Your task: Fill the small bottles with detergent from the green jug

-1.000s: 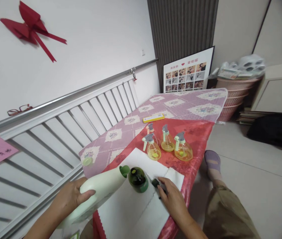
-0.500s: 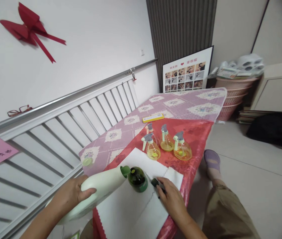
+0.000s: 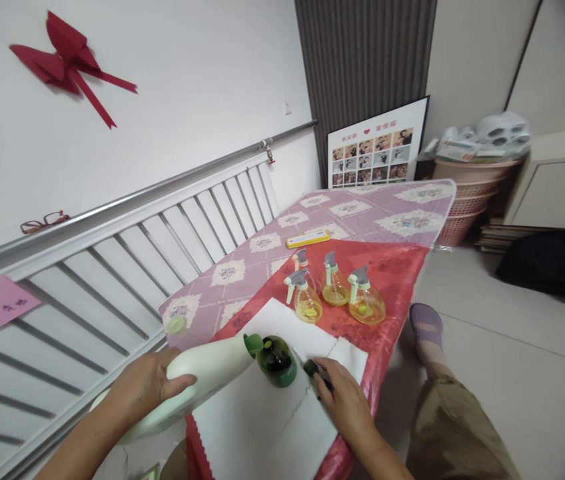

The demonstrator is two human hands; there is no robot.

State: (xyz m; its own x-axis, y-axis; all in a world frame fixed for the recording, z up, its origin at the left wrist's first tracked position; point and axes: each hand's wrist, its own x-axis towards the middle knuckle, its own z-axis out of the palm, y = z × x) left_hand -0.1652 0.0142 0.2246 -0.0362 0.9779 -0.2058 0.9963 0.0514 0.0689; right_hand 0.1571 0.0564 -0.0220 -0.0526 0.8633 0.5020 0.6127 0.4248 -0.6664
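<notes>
Left hand (image 3: 145,388): curled round one white jug (image 3: 207,372), tilted, green spout (image 3: 252,345) at the mouth of the bottle (image 3: 281,371). Bottle: green, standing on white cloth (image 3: 255,420). Right hand (image 3: 338,392): closed about one black pump (image 3: 318,373), beside the bottle. Sprayers (image 3: 308,303): four, on red cloth (image 3: 390,267), worktop (image 3: 357,208).

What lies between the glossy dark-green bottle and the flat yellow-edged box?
Head view: beyond the dark-green bottle, white cloth, then shiny red cloth bearing clear plastic spray bottles.
</notes>
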